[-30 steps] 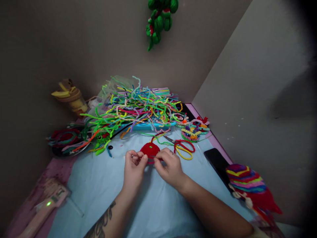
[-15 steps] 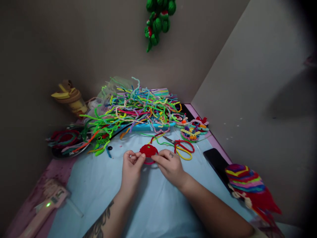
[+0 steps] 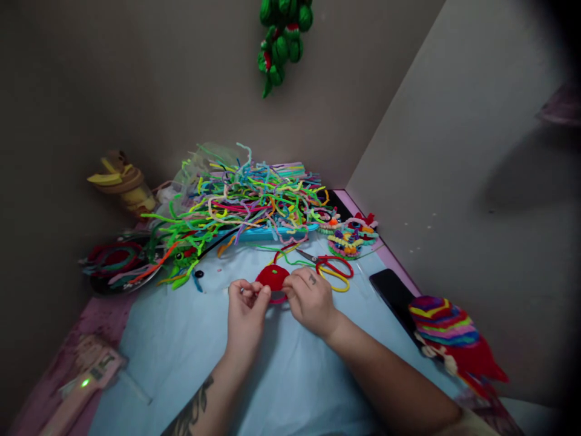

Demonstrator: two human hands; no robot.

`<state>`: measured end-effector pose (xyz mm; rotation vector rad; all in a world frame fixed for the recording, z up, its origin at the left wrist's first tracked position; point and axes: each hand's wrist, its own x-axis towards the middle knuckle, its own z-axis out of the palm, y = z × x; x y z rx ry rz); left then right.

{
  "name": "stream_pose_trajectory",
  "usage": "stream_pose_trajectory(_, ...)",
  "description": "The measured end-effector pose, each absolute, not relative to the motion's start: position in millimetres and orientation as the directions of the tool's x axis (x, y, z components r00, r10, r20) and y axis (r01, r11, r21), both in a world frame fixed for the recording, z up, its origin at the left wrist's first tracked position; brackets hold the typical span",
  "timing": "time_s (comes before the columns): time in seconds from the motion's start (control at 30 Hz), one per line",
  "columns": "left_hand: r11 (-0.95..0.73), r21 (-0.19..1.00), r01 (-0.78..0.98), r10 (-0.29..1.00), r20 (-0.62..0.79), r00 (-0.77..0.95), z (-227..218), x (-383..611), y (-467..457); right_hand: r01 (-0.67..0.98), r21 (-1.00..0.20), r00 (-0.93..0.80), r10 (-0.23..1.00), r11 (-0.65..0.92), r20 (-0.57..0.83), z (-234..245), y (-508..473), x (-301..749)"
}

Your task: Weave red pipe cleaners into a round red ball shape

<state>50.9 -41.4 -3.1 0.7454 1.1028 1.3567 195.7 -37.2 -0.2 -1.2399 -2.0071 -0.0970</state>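
Observation:
Between my two hands is a small red domed piece of fuzzy pipe cleaner [image 3: 273,278] with a green spot on top and a red loop along its lower edge. My left hand [image 3: 247,301] pinches its left side between thumb and fingers. At its right edge, my right hand [image 3: 310,298] is closed, fingertips pressed together on the piece. Just beyond them lie scissors [image 3: 334,265] with red handles, beside a yellow loop and loose green, red and yellow pipe cleaner strands [image 3: 284,252].
A tangled heap of pipe cleaners [image 3: 254,197] fills a blue tray [image 3: 290,232] at the back. Finished colourful pieces [image 3: 347,241], a phone [image 3: 393,297] and a striped item [image 3: 447,327] line the right. A glue gun [image 3: 88,378] and a dark plate [image 3: 109,283] are at left.
My right fingers have shifted and curled closer against the red piece's right edge. My left hand keeps its pinch. The whole view has moved slightly.

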Motion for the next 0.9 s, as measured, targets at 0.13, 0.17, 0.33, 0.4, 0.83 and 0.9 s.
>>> stream_pose_trajectory(0.13,0.082,0.922,-0.378,0.984,-0.136,-0.119,-3.4,51.0,-43.0,0.711,-0.544,-0.085,0.822,0.446,0.563,-1.8,-38.5,188.5)
stream_pose_trajectory(0.17,0.078,0.918,-0.388,0.984,-0.134,-0.118,-3.8,50.8,-42.5,0.671,-0.61,-0.041,0.843,0.421,0.537,-2.6,-38.3,187.2)
stream_pose_trajectory(0.33,0.098,0.892,-0.441,0.985,-0.149,-0.083,-9.5,51.1,-38.8,0.431,-0.865,0.148,0.925,0.257,0.349,-3.6,-32.6,187.4)
stream_pose_trajectory(0.4,0.119,0.884,-0.452,0.985,-0.162,-0.058,-12.0,51.5,-37.8,0.344,-0.915,0.153,0.949,0.21,0.275,-2.7,-29.5,189.5)
stream_pose_trajectory(0.83,0.225,0.914,-0.337,0.971,-0.238,0.004,-4.4,50.8,-35.5,0.269,-0.955,0.133,0.977,0.124,0.164,-3.7,-32.9,187.8)
stream_pose_trajectory(0.9,0.217,0.925,-0.312,0.974,-0.226,0.007,-4.5,50.0,-34.8,0.274,-0.952,0.133,0.976,0.133,0.175,-3.8,-32.9,187.5)
